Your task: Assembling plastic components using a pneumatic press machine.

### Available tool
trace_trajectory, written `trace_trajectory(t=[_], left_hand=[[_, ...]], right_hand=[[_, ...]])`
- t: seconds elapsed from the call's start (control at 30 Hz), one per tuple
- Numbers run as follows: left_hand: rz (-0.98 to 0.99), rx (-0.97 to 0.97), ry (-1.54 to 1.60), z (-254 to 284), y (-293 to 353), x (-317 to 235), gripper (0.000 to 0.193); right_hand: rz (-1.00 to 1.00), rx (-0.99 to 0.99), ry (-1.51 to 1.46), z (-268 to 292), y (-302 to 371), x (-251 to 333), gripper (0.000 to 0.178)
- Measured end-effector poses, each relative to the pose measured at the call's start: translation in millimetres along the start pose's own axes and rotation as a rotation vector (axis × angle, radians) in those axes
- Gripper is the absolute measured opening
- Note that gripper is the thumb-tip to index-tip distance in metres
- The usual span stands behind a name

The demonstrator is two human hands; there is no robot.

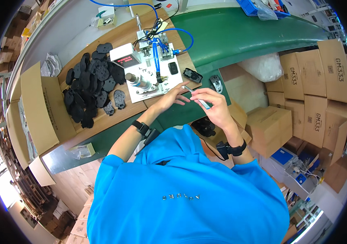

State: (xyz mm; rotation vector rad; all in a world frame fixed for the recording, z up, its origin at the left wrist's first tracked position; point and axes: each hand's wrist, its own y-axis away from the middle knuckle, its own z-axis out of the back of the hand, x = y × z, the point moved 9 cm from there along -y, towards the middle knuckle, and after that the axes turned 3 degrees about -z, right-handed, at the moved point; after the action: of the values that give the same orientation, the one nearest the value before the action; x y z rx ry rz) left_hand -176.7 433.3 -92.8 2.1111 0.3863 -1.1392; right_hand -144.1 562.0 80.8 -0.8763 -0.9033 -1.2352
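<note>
My right hand (216, 106) is closed around a thin silver tool (204, 104) that looks like tweezers. Its narrow end points up and left. My left hand (169, 99) has its fingers stretched apart at the front edge of a white fixture plate (141, 96), close to the tool's tip. Whether they touch the tip I cannot tell. Just beyond the fingers lies a black, mouse-shaped shell (192, 75). A grey and black computer mouse (216, 83) rests to its right. On the plate are a metal cylinder (137, 81) and a small black oval part (173, 68).
A pile of dark flat shell parts (90, 81) covers the bench at left, beside an open carton (43, 110). A white display box (125, 55) and blue air hoses (156, 57) stand by the fixture. Stacked cartons (303, 81) fill the right; an open box of black parts (204, 127) sits near my body.
</note>
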Motion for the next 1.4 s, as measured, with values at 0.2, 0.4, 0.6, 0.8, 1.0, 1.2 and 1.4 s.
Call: trace_trajectory(t=[0.2,0.4,0.6,0.8,1.0,1.2,1.4], left_hand=[[-0.098,-0.063,0.032,18,-18,0,0.055],[-0.078,-0.137,-0.004,28,-32,0,0.052],[-0.063,-0.168,-0.010,45,-37,14,0.052],[-0.059,-0.188,0.056,48,-43,22,0.051],[-0.052,-0.207,0.053,47,-40,19,0.050],[-0.040,-0.197,-0.008,46,-35,15,0.048],[-0.088,-0.248,-0.041,49,-33,12,0.045]], right_hand=[[-0.039,0.080,-0.010,-19,-8,-9,0.023],[-0.075,0.137,-0.035,-33,-13,-21,0.026],[-0.095,0.099,-0.024,-38,-28,-35,0.022],[-0.062,0.075,-0.006,-37,-39,-48,0.021],[-0.097,0.111,-0.007,-37,-41,-48,0.022],[-0.056,0.104,-0.017,-38,-38,-43,0.022],[-0.056,0.107,-0.003,-40,-38,-46,0.022]])
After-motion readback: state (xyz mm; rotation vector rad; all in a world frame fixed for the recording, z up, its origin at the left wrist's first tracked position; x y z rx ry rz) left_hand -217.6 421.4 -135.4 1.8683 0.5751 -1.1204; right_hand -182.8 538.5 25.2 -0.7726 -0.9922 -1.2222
